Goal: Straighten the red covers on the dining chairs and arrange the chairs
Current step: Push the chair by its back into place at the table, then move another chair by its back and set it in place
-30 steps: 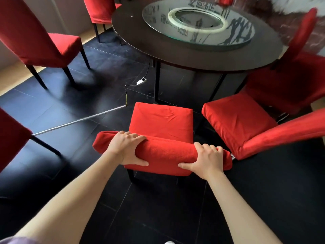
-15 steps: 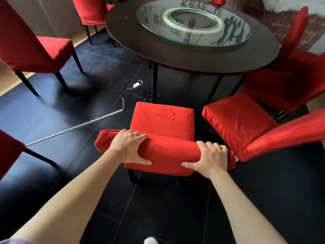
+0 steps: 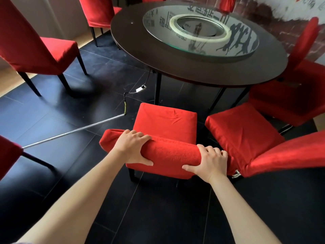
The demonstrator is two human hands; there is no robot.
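Observation:
A dining chair with a red cover [image 3: 167, 120] stands right in front of me, its seat facing the round dark table [image 3: 193, 67]. My left hand [image 3: 133, 147] grips the top of its backrest near the left end, fingers over the front and thumb behind. My right hand [image 3: 211, 161] grips the same backrest top near the right end. A second red-covered chair [image 3: 242, 134] stands close on the right, its seat angled toward the first one and nearly touching it.
More red-covered chairs stand around: one at far left [image 3: 40, 50], one at the back [image 3: 100, 13], one at the right [image 3: 302, 88], one at the left edge [image 3: 8, 155]. A metal rod [image 3: 73, 131] and a cable with a white adapter [image 3: 140, 88] lie on the black floor tiles.
Both hands keep their grip on the backrest. The chair and hands sit slightly further right in view and the table looks a little nearer; the view has shifted.

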